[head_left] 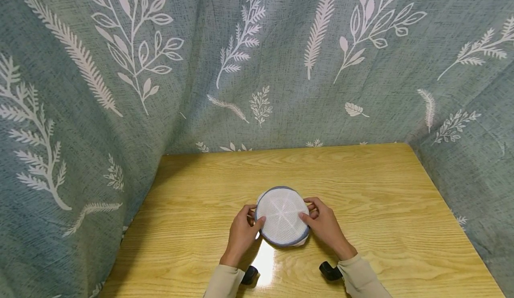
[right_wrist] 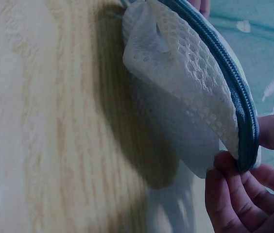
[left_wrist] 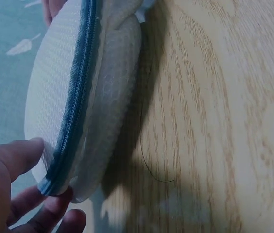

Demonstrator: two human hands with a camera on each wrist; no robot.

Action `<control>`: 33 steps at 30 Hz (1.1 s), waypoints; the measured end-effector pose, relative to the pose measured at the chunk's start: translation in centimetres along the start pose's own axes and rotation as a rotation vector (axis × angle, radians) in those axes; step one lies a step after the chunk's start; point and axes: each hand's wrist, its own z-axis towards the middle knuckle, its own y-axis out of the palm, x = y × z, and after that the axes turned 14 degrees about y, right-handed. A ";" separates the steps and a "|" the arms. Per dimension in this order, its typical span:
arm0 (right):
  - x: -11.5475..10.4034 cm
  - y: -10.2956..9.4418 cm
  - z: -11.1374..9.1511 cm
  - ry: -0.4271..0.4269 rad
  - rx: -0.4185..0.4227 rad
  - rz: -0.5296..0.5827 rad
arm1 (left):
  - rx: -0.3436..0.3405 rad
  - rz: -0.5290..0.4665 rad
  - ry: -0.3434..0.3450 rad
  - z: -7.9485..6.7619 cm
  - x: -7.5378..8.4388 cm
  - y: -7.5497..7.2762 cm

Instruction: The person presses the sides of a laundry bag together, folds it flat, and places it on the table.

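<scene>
A round white mesh laundry bag (head_left: 282,217) with a blue-grey zipper edge is held between both hands, its flat face turned up toward the head camera. My left hand (head_left: 243,229) grips its left edge, thumb on the face and fingers beneath. On the opposite edge my right hand (head_left: 324,224) pinches the rim the same way. In the left wrist view the zipper (left_wrist: 77,92) runs along the rim, the mesh bulging behind it. The right wrist view shows loose, folded mesh (right_wrist: 176,82) hanging under the zipper, above the table.
The wooden table (head_left: 192,226) lies beneath, bordered by a leaf-patterned curtain (head_left: 281,110) at the back and sides. Black wrist devices (head_left: 330,271) sit at both sleeves. A thin dark hair-like strand (left_wrist: 149,170) lies on the tabletop.
</scene>
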 end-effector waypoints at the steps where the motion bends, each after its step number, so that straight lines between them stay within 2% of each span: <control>1: 0.0 0.0 0.0 0.003 0.001 -0.004 | -0.002 0.008 -0.001 0.0 0.0 0.0; 8: 0.2 0.3 0.0 0.003 0.013 -0.040 | 0.020 0.036 0.035 0.0 -0.2 0.2; 15: 0.1 0.6 0.1 0.005 0.027 -0.066 | 0.042 0.110 0.059 0.1 -0.1 0.6; 26: 0.4 0.7 0.1 -0.074 0.086 -0.182 | 0.039 0.153 0.056 -0.1 0.1 0.6; 29: 0.4 0.6 -0.1 -0.125 0.110 -0.228 | 0.044 0.191 0.131 -0.2 0.0 0.5; 31: 0.5 0.5 -0.1 -0.166 0.117 -0.249 | 0.039 0.230 0.241 -0.3 0.1 0.5; 33: 0.6 0.3 -0.2 -0.202 0.107 -0.259 | 0.011 0.281 0.384 -0.3 0.2 0.3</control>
